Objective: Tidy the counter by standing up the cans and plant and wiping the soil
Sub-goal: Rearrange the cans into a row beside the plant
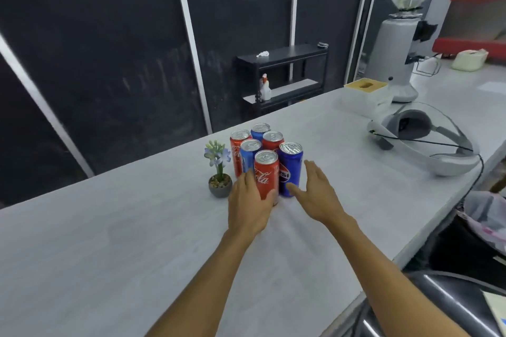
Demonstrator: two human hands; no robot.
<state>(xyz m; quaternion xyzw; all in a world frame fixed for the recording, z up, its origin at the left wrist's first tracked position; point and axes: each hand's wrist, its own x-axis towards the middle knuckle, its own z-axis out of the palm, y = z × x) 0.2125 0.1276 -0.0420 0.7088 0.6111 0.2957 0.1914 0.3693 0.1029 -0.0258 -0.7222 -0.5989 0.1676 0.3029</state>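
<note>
Presently: six cans [267, 161] upright, clustered mid-counter [109, 227], plant [220, 172] upright just left; left hand [247, 205] wrapped around near red can [266, 175], right hand [317, 194] spread open, empty, beside blue can [290, 169]; best nudged gently, low, avoiding toppling.
</note>
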